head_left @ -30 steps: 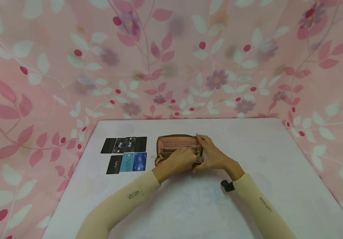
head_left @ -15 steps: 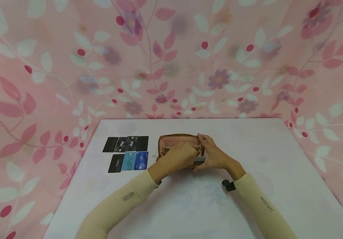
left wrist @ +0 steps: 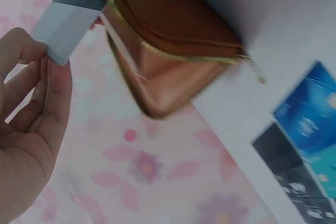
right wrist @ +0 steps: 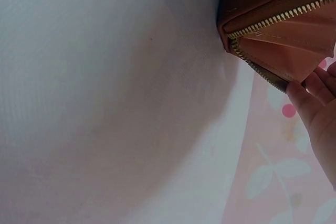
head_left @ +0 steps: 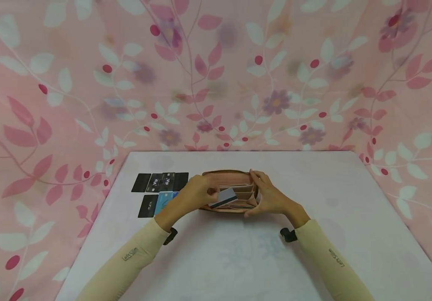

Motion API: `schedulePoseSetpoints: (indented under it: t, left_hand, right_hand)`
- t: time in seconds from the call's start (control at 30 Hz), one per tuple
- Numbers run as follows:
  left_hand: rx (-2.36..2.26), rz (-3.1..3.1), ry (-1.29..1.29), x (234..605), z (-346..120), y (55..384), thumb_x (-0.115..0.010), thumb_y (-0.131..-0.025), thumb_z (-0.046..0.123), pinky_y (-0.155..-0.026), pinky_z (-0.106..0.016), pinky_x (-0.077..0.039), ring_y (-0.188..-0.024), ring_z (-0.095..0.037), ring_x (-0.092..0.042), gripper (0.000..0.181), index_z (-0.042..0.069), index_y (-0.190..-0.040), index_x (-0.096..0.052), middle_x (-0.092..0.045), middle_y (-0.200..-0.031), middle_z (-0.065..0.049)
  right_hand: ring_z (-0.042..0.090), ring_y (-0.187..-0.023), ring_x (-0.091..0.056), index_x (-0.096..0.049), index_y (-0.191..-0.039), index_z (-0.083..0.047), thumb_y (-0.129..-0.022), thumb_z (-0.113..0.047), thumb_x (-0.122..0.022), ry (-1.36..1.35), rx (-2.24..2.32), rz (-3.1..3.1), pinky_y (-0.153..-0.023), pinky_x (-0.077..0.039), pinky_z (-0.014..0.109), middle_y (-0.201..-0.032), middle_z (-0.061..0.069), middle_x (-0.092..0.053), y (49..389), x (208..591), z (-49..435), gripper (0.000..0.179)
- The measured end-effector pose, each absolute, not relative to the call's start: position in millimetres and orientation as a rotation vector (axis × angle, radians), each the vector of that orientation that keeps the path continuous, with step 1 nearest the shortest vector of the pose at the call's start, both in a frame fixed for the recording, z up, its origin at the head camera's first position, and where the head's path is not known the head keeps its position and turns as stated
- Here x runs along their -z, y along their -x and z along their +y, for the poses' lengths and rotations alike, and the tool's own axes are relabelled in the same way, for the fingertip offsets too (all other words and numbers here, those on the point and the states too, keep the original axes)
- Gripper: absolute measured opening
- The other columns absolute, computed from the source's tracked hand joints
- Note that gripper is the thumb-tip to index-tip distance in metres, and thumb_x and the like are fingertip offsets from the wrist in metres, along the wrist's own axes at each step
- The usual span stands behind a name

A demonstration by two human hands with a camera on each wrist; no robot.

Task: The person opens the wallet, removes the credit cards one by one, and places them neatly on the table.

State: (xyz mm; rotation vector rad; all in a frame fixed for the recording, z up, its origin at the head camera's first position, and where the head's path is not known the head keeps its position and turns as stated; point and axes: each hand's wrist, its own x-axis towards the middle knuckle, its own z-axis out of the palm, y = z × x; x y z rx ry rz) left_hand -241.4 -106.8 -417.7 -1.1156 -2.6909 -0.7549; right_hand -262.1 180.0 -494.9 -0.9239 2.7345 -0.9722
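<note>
A brown zip-around wallet [head_left: 232, 177] stands unzipped on the table, its pink-tan lining and card slots showing from above. My left hand [head_left: 197, 192] pinches a pale grey card [head_left: 224, 197] with a dark stripe, held over the wallet's left front part. In the left wrist view, thumb and fingertips grip one corner of the card while its striped end overlaps the zipper edge. At the other end, my right hand [head_left: 270, 196] holds the wallet, thumb low at the front and fingers on the back edge. The right wrist view shows those fingers [right wrist: 302, 100] on the zipper edge.
Left of the wallet, two rows of cards lie on the white table [head_left: 313, 251]: black cards [head_left: 159, 182] behind, and a black card [head_left: 148, 206] beside blue ones [head_left: 162, 202] in front. My left forearm partly covers the front row. A pink floral cloth [head_left: 216, 83] hangs behind.
My left hand has come out of the wallet and moved left, bringing the grey card with it. The right hand keeps its hold on the wallet's right end.
</note>
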Motion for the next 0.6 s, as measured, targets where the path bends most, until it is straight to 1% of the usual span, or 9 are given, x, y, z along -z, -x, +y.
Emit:
schedulePoseSetpoints:
  t: [0.1,0.17,0.27,0.4,0.47,0.5,0.6]
  left_hand:
    - [0.846,-2.681,1.024,422.0,-127.2,236.9,-0.066,-0.081,0.001,-0.054,-0.02,-0.045,-0.058,-0.002,-0.052,0.015,0.013,-0.076,-0.073,-0.062,-0.067,0.008]
    - [0.981,-2.681,0.932,424.9,-140.9,234.8,-0.068,-0.082,0.003,-0.059,-0.021,-0.05,-0.064,-0.004,-0.058,0.011,0.011,-0.083,-0.076,-0.067,-0.076,0.004]
    - [1.195,-2.686,0.769,426.8,-161.1,232.1,-0.071,-0.083,0.007,-0.063,-0.025,-0.054,-0.071,-0.008,-0.063,0.01,0.009,-0.09,-0.078,-0.07,-0.083,0.0]
    - [1.381,-2.706,0.551,429.5,-188.5,230.6,-0.074,-0.085,0.013,-0.066,-0.028,-0.055,-0.075,-0.013,-0.065,0.008,0.013,-0.092,-0.078,-0.071,-0.085,0.002]
    - [1.452,-2.714,0.448,430.7,-203.6,229.1,-0.074,-0.086,0.015,-0.067,-0.03,-0.055,-0.076,-0.016,-0.066,0.009,0.012,-0.093,-0.078,-0.072,-0.086,0.0]
    - [1.484,-2.719,0.395,432.0,-212.0,228.2,-0.074,-0.086,0.016,-0.067,-0.031,-0.055,-0.077,-0.018,-0.067,0.01,0.012,-0.095,-0.077,-0.072,-0.087,-0.001]
    - [1.533,-2.74,0.25,438.2,-237.5,225.8,-0.073,-0.088,0.02,-0.07,-0.033,-0.055,-0.08,-0.02,-0.068,0.016,0.009,-0.1,-0.076,-0.072,-0.091,-0.006]
  right_hand:
    - [0.025,-0.136,-0.019,0.003,-0.156,-0.013,-0.057,-0.056,-0.09,0.929,0.984,2.731,-0.105,-0.035,0.052,-0.157,0.009,-0.011,261.3,494.9,180.1,0.143]
    - [0.025,-0.135,-0.021,0.003,-0.156,-0.013,-0.056,-0.056,-0.09,0.927,0.985,2.731,-0.104,-0.036,0.052,-0.157,0.009,-0.011,261.0,494.7,180.2,0.143]
    - [0.025,-0.133,-0.023,0.003,-0.156,-0.012,-0.057,-0.057,-0.089,0.916,0.98,2.732,-0.104,-0.036,0.053,-0.157,0.009,-0.01,260.4,494.6,180.9,0.143]
    - [0.024,-0.132,-0.023,0.002,-0.157,-0.012,-0.056,-0.058,-0.089,0.904,0.984,2.733,-0.104,-0.035,0.053,-0.157,0.01,-0.011,259.8,494.3,181.3,0.143]
    - [0.024,-0.13,-0.024,0.002,-0.157,-0.013,-0.057,-0.058,-0.089,0.907,0.997,2.728,-0.104,-0.036,0.053,-0.157,0.009,-0.011,259.7,494.2,181.1,0.143]
    - [0.024,-0.13,-0.025,0.002,-0.157,-0.013,-0.057,-0.058,-0.089,0.912,1.006,2.722,-0.103,-0.036,0.053,-0.157,0.009,-0.011,259.7,494.1,180.8,0.142]
    - [0.025,-0.128,-0.026,0.003,-0.157,-0.012,-0.057,-0.059,-0.088,0.933,0.999,2.728,-0.102,-0.037,0.054,-0.157,0.009,-0.011,260.0,494.7,180.5,0.142]
